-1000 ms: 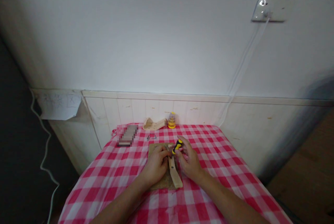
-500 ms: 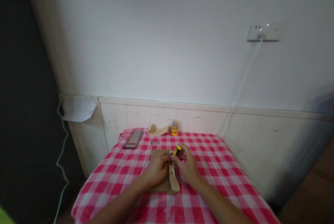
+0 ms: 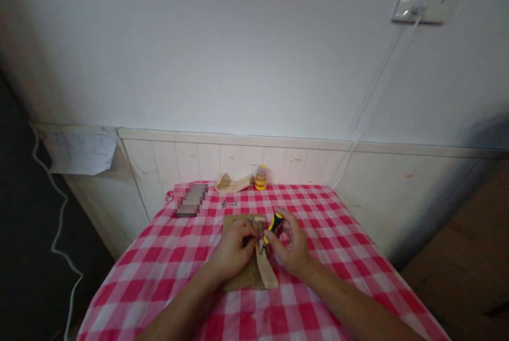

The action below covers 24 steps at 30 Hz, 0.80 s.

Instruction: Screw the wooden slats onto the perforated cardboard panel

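Note:
My right hand [image 3: 293, 245] grips a small black and yellow screwdriver [image 3: 274, 224], its shaft slanting down to the left. The tip is at the middle of a pale, bent wooden piece [image 3: 267, 272], near a dark spot there; whether it touches is too small to tell. My left hand [image 3: 234, 248] is closed at the left edge of the wooden piece, thumb and fingertips pinched together. What lies between those fingertips is hidden. Underneath is a brown board [image 3: 244, 281], partly covered by my left hand.
A red and white checked cloth [image 3: 167, 277] covers the table. Towards the wall are another pale wooden part [image 3: 233, 184], a yellow-capped bit container [image 3: 260, 177], several small dark metal pieces [image 3: 229, 202] and a blurred-out flat object [image 3: 191, 201]. A cable hangs at the right wall.
The screwdriver has tilted over and its tip has come nearer me along the wooden piece. My left fingers have drawn slightly away from the screwdriver. The whole view has shifted too.

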Each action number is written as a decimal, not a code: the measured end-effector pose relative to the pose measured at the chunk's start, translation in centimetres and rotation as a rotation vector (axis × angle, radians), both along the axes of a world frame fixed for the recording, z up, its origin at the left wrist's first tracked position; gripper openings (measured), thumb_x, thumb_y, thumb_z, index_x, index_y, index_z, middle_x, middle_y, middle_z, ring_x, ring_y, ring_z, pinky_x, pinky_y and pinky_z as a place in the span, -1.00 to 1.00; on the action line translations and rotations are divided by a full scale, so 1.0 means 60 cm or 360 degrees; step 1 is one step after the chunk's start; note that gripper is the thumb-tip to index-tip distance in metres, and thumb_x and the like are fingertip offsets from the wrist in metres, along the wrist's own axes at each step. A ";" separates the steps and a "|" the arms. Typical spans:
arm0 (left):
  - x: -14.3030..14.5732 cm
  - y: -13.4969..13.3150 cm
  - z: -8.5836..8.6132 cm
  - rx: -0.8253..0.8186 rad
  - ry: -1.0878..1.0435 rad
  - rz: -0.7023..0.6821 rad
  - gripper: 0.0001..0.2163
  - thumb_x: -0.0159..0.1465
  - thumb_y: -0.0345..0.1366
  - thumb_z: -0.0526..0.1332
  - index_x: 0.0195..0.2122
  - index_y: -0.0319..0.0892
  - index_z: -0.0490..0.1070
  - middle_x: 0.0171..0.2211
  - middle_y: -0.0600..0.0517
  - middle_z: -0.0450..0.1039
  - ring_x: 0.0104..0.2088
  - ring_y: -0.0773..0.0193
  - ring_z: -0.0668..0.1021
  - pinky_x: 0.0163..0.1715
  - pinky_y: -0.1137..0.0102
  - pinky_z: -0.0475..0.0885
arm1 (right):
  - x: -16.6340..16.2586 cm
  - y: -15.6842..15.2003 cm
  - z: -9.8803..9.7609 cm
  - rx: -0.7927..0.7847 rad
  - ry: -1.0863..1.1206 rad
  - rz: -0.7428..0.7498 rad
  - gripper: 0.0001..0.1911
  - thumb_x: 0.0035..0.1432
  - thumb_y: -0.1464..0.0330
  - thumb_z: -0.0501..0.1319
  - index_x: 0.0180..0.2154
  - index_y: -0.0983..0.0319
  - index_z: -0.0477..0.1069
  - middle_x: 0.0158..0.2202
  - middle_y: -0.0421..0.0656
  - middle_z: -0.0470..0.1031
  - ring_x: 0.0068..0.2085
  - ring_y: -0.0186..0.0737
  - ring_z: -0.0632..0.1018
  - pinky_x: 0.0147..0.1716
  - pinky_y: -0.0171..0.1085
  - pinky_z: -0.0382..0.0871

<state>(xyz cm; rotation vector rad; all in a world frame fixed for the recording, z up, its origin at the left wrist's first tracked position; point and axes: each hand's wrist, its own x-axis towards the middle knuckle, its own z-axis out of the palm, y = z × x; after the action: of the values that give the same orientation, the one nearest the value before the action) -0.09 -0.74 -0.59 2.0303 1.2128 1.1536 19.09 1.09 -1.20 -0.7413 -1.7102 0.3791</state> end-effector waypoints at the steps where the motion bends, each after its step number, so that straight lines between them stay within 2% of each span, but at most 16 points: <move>1: 0.001 -0.002 0.000 -0.0004 0.0008 -0.0007 -0.81 0.18 -0.53 0.19 -0.38 -0.15 0.55 -0.27 -0.02 0.50 -0.18 0.14 0.54 -0.13 0.27 0.40 | 0.000 -0.002 0.003 0.0016 -0.0006 -0.0009 -0.50 0.25 0.35 0.32 0.19 0.10 0.34 -0.19 -0.13 0.61 -0.29 -0.17 0.65 -0.29 -0.24 0.59; 8: 0.002 -0.010 -0.003 0.0042 -0.0048 -0.0113 -0.76 0.21 -0.54 0.16 -0.38 -0.13 0.60 -0.29 -0.01 0.48 -0.19 0.17 0.54 -0.15 0.28 0.41 | 0.001 -0.006 0.010 0.0099 -0.0077 -0.0025 -0.53 0.25 0.36 0.30 0.18 0.12 0.34 -0.17 -0.12 0.61 -0.31 -0.19 0.64 -0.31 -0.24 0.58; 15: 0.000 -0.009 -0.004 0.0033 -0.0021 -0.0122 -0.70 0.18 -0.55 0.14 -0.44 -0.09 0.64 -0.29 -0.02 0.50 -0.18 0.15 0.55 -0.14 0.27 0.44 | 0.002 -0.016 0.010 0.0045 -0.0118 -0.0064 -0.56 0.25 0.32 0.32 0.15 0.14 0.38 -0.13 -0.04 0.62 -0.25 -0.11 0.67 -0.23 -0.17 0.63; 19: 0.000 -0.007 -0.008 0.0045 -0.0026 -0.0124 -0.70 0.16 -0.56 0.14 -0.43 -0.09 0.64 -0.29 -0.02 0.50 -0.18 0.15 0.55 -0.15 0.28 0.45 | 0.002 -0.015 0.010 0.0009 -0.0105 -0.0026 -0.55 0.26 0.32 0.31 0.16 0.14 0.37 -0.15 -0.06 0.63 -0.29 -0.13 0.66 -0.24 -0.17 0.63; 24: -0.001 -0.005 -0.011 0.0046 0.0010 -0.0139 -0.69 0.14 -0.58 0.14 -0.43 -0.10 0.64 -0.27 -0.03 0.51 -0.17 0.15 0.56 -0.12 0.28 0.45 | 0.004 -0.012 0.010 0.0034 -0.0121 0.0063 -0.55 0.26 0.36 0.29 0.17 0.13 0.37 -0.11 -0.04 0.62 -0.20 -0.08 0.68 -0.20 -0.16 0.63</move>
<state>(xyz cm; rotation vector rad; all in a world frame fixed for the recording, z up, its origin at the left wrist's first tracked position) -0.18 -1.02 -1.23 2.0879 1.1052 1.1302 19.33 0.35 -0.62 -0.7149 -1.8002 0.3632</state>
